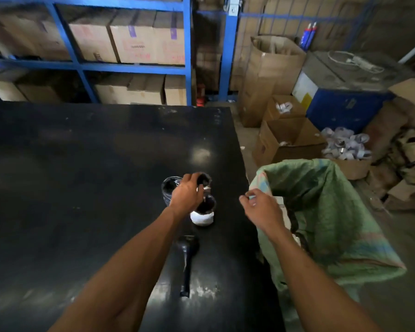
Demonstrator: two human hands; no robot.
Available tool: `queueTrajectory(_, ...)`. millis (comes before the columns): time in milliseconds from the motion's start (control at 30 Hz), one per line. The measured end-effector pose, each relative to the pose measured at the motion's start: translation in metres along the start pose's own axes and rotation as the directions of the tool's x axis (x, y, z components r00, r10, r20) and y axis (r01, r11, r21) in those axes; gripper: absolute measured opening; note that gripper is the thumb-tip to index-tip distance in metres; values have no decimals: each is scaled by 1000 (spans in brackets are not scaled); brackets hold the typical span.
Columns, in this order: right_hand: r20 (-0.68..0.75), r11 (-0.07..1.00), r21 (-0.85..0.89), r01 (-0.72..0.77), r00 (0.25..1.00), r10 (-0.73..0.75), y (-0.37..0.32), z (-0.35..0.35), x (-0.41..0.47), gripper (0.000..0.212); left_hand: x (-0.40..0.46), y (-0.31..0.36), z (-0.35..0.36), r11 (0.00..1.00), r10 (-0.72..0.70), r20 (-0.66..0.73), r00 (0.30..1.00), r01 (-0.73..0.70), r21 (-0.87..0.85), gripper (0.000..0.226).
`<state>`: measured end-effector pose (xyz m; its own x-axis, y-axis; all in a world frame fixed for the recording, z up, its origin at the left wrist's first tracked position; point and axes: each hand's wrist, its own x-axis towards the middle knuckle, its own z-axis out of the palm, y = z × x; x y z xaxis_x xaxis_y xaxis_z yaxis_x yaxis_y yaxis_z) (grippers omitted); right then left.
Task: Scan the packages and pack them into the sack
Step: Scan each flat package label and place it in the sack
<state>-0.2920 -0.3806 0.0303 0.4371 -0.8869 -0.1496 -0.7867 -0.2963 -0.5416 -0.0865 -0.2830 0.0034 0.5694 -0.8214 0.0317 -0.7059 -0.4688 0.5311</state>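
Small black-wrapped packages lie near the right edge of the black table (82,176). My left hand (186,194) is closed on one small black package (203,179), held just above the others. Behind the hand lies a black plastic-wrapped package (167,188). Under it sits a package that is black on top and white below (203,213). A black handheld scanner (187,262) lies on the table nearer to me. My right hand (261,208) hovers at the table's edge beside the open green woven sack (333,212), fingers loosely curled and holding nothing.
Blue racks (187,56) with cardboard boxes stand behind the table. To the right, on the floor, are open cartons (288,140), a pile of white label waste (345,144) and a blue machine (345,104).
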Motion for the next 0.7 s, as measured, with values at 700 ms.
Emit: queueTrajectory(700,648,981,-33,-191,743,167,-67,143,-59,86,63,-84,0,958,-287,349,892,264,114,74)
